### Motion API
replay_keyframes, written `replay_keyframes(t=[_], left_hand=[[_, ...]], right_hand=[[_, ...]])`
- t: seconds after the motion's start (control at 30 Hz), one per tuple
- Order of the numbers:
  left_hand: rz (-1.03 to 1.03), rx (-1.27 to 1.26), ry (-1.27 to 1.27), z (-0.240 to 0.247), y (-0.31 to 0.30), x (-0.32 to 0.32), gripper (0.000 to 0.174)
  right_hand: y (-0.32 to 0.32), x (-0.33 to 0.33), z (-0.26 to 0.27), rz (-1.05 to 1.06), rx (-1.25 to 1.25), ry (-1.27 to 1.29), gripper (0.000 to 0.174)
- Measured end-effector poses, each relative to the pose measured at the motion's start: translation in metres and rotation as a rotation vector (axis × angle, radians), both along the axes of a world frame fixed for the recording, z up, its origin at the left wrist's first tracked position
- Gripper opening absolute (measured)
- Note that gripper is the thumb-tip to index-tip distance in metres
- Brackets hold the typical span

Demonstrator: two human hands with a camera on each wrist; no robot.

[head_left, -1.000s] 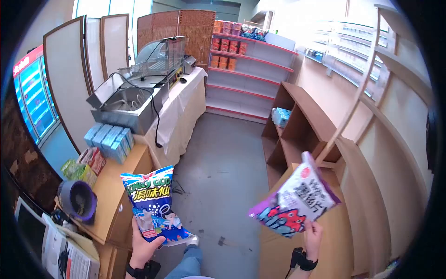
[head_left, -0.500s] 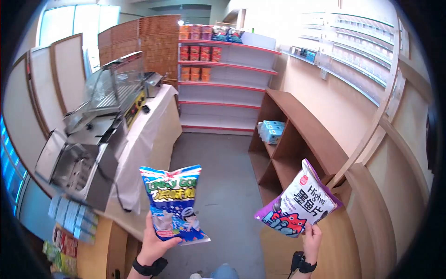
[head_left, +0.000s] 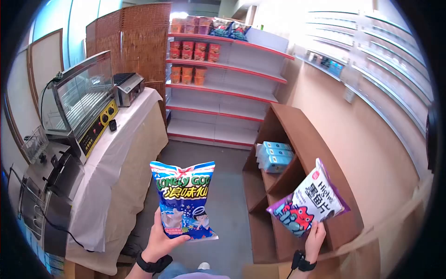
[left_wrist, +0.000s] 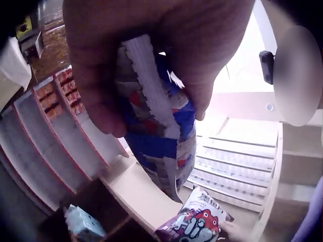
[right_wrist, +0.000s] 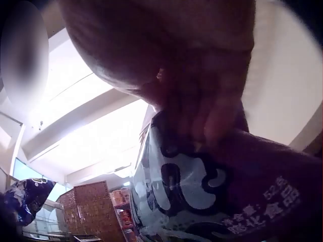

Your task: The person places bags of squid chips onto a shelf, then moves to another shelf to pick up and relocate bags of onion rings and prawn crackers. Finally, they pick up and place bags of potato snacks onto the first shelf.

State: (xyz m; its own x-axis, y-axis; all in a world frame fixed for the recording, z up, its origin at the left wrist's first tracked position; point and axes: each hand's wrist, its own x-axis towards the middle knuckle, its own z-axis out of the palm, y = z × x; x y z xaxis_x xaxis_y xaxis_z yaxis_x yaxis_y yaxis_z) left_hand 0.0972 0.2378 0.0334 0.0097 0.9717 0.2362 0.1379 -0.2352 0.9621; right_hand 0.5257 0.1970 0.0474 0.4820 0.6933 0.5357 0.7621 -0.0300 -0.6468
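My left hand (head_left: 161,241) grips the lower part of a blue chip bag (head_left: 186,204) marked LONELY GOD, thumb across its front and fingers behind. The bag stands upright with its printed face toward me. In the left wrist view the crimped edge of this bag (left_wrist: 151,91) shows between thumb and fingers. To the right, my right hand (head_left: 316,241) pinches the lower edge of a white and purple snack bag (head_left: 310,200) with a red cartoon figure, tilted to the right. The right wrist view shows the fingers over the dark back of that bag (right_wrist: 202,186).
Ahead stands a shelf unit (head_left: 213,109) with red edges, holding noodle tubs (head_left: 187,50) and bags (head_left: 230,30) on its upper levels. A brown cabinet (head_left: 320,149) with blue tissue packs (head_left: 275,156) lines the right. At left, a cloth-covered table (head_left: 125,153) carries a roller grill (head_left: 83,102).
The view has moved forward and turned, so the shelves and brown cabinet appear nearer and the wooden desk at left has mostly left the view. Both hands keep their bags.
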Motion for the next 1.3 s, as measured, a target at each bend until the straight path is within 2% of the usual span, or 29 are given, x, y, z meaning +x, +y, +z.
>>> replay_keyframes(t=[0.1,0.17,0.23,0.3,0.33,0.37,0.5,0.57,0.63,0.7,0.8,0.83,0.97,1.03,1.1,1.17,1.23,1.27,1.3], left_hand=[[0.067,0.038,-0.034,-0.004,0.058,0.009,0.101],[0.105,0.017,-0.082,-0.014,0.092,0.008,0.102],[0.205,-0.053,-0.029,-0.016,0.130,0.001,0.102],[0.263,-0.069,-0.072,-0.039,0.172,-0.013,0.101],[0.332,-0.076,-0.105,-0.047,0.196,-0.020,0.101],[0.400,-0.081,-0.139,-0.050,0.224,-0.025,0.100],[0.404,-0.039,-0.241,-0.035,0.353,-0.026,0.097],[0.315,-0.071,-0.184,-0.018,0.424,-0.019,0.096],[0.099,-0.017,-0.222,-0.003,0.498,0.007,0.097],[-0.051,0.041,-0.222,0.021,0.560,0.044,0.101],[-0.225,0.095,-0.167,0.025,0.642,0.088,0.104],[-0.250,0.152,-0.089,0.025,0.667,0.101,0.104],[-0.242,0.059,-0.120,0.007,0.751,0.139,0.104],[-0.204,0.050,-0.141,0.004,0.796,0.149,0.104],[-0.083,0.000,-0.293,-0.006,0.837,0.157,0.102],[-0.004,-0.014,-0.311,0.005,0.877,0.162,0.099],[0.092,0.039,-0.360,0.014,0.916,0.164,0.099],[0.145,0.041,-0.305,0.015,0.933,0.161,0.102],[0.266,0.189,-0.260,0.026,0.945,0.166,0.080]], right_hand=[[0.098,-0.003,0.015,0.060,-0.073,0.012,0.029],[0.157,-0.003,0.006,0.184,-0.069,0.014,0.028],[0.212,-0.010,-0.007,0.293,-0.115,0.121,0.028],[0.268,-0.021,-0.022,0.388,-0.062,0.201,0.028],[0.293,-0.022,-0.028,0.390,-0.090,0.184,0.027],[0.318,-0.011,-0.040,0.325,-0.245,0.135,0.027],[0.429,-0.006,-0.014,0.354,-0.139,0.196,0.026],[0.483,0.008,0.008,0.326,-0.109,0.256,0.025],[0.534,0.012,0.030,0.259,0.081,0.321,0.028],[0.577,0.023,0.045,0.265,0.139,0.369,0.026],[0.641,0.041,0.049,0.337,0.251,0.577,0.025],[0.664,0.050,0.048,0.328,0.262,0.577,0.025],[0.767,0.093,0.057,0.383,0.303,0.583,0.025],[0.833,0.103,0.077,0.390,0.427,0.516,0.025],[0.892,0.115,0.106,0.395,0.451,0.531,0.024],[0.961,0.125,0.144,0.320,0.576,0.479,0.025],[1.029,0.140,0.192,0.425,0.583,0.487,0.025],[1.063,0.139,0.219,0.479,0.620,0.430,0.025],[1.098,0.137,0.246,0.533,0.658,0.373,0.025]])
